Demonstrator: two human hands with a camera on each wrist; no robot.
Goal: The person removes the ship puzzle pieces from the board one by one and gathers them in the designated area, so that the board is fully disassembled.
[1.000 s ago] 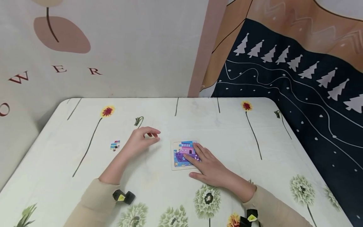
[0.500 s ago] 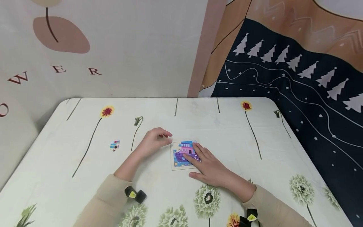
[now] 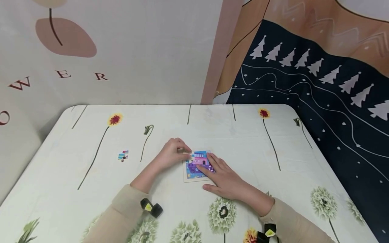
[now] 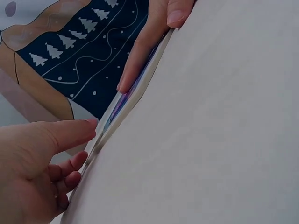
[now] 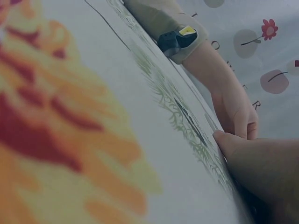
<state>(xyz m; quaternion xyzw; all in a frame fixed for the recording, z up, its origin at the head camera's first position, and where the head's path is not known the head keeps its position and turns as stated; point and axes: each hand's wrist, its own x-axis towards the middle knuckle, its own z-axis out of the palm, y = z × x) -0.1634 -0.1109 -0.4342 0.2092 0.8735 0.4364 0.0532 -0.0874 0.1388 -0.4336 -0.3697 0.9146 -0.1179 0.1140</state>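
A small square jigsaw puzzle (image 3: 194,171) in a pale tray lies mid-table, showing a purple and pink ship on blue. My left hand (image 3: 174,153) pinches a puzzle piece, largely hidden by the fingers, at the tray's upper left corner. In the left wrist view, the thumb of the left hand (image 4: 42,158) reaches the tray edge while the other fingers curl below it. My right hand (image 3: 226,180) lies spread from the right, straight fingertips resting on the picture and thumb on the cloth just below the tray.
Several loose puzzle pieces (image 3: 123,156) lie in a cluster left of the left hand. A white cloth printed with flowers covers the table (image 3: 243,141). Fabric hangings stand behind it, one pale with letters, one dark with white trees (image 3: 273,74).
My left hand has moved rightward across the cloth to the puzzle's upper left corner, now covering the pale gap seen there before. The right hand has stayed in place.
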